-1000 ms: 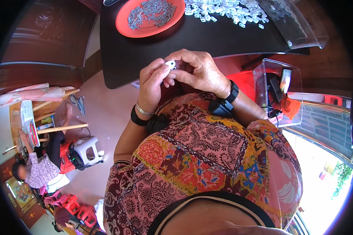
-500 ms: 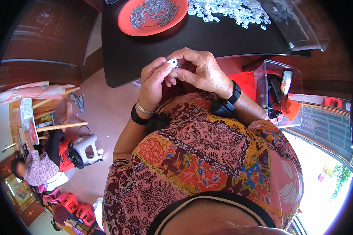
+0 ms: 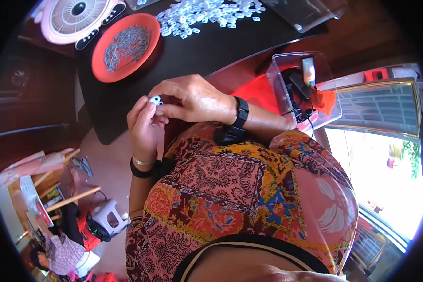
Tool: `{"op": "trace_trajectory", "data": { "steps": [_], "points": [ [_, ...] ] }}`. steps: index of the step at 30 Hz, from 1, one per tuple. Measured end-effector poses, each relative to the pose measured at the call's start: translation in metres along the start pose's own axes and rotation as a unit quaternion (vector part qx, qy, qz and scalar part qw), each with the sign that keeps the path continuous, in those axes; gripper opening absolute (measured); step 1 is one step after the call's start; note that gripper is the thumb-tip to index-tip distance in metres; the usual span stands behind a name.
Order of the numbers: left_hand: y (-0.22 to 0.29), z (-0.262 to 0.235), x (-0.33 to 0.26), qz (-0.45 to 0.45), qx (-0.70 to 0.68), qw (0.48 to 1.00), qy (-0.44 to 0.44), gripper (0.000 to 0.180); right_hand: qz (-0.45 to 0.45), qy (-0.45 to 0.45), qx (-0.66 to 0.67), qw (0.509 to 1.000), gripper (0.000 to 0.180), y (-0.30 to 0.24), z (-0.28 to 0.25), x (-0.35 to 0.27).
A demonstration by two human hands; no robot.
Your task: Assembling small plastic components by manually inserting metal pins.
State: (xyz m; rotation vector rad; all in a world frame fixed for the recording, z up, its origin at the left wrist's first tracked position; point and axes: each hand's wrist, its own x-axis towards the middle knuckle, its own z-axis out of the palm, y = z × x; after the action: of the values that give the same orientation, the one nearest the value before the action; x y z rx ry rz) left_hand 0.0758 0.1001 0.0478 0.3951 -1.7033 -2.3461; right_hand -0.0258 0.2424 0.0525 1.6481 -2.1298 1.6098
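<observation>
Over the last half second my view had swung round, so that the bench sat further left and more slanted in the picture, and a pink desk fan had come in at the upper left; the hold itself looked much the same, so I judged the handwork to be unbroken. The white plastic piece, with a dark hole showing, was up between my fingertips, just off the bench's near edge and apart from the heap of white plastic pieces and the red plate of small grey screw-like pins. My left hand pinched the piece between thumb and forefinger, wrist nearly upright, fingers pointing up. My right hand came across from the right, knuckles uppermost, its forefinger arched over and its thumb reaching in beneath, close against the piece; whether those tips gripped anything, I could not tell.
</observation>
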Motion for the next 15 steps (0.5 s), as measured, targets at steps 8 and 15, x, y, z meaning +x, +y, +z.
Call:
{"op": "trace_trajectory", "data": {
  "steps": [8, 15],
  "points": [
    [0.016, 0.011, 0.019, 0.039, 0.114, 0.988, -0.095, 0.022, -0.041, 0.064, -0.151, 0.986, 0.03, -0.017, -0.033, -0.006],
    [0.008, 0.006, 0.037, 0.066, 0.074, 0.99, -0.102, 0.025, 0.111, 0.195, -0.328, 0.918, 0.021, -0.011, -0.125, -0.059]
  ]
}}
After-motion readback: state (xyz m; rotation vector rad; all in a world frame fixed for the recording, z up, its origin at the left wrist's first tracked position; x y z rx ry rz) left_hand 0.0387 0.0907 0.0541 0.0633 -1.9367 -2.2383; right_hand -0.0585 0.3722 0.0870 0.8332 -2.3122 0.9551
